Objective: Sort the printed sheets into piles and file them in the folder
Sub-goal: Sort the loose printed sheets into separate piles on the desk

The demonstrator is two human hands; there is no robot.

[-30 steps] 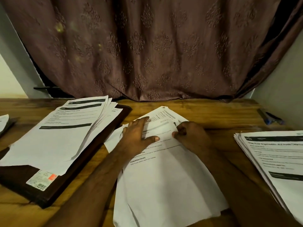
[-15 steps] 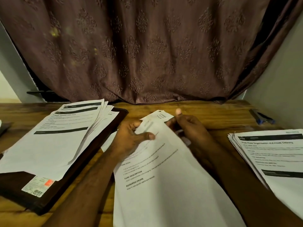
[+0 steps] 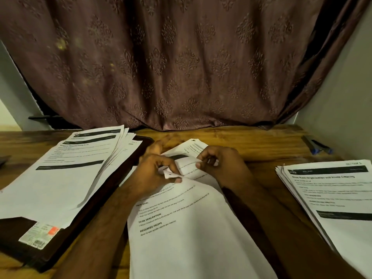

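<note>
A loose printed sheet (image 3: 187,234) lies in front of me on the wooden table, over other sheets (image 3: 194,147) of the middle pile. My left hand (image 3: 155,172) pinches its curled top corner between thumb and fingers. My right hand (image 3: 219,164) grips the top edge of the same sheet just to the right. A fanned pile of printed sheets (image 3: 60,178) rests on a dark brown folder (image 3: 50,256) at the left. Another pile (image 3: 338,200) lies at the right.
A brown patterned curtain (image 3: 181,63) hangs behind the wooden table (image 3: 257,141). A blue pen (image 3: 318,148) lies at the far right by the grey wall. A dark object (image 3: 4,160) shows at the left edge.
Both hands went from pressing flat on the middle pile to pinching the top sheet's upper edge, which is lifted and curled toward me.
</note>
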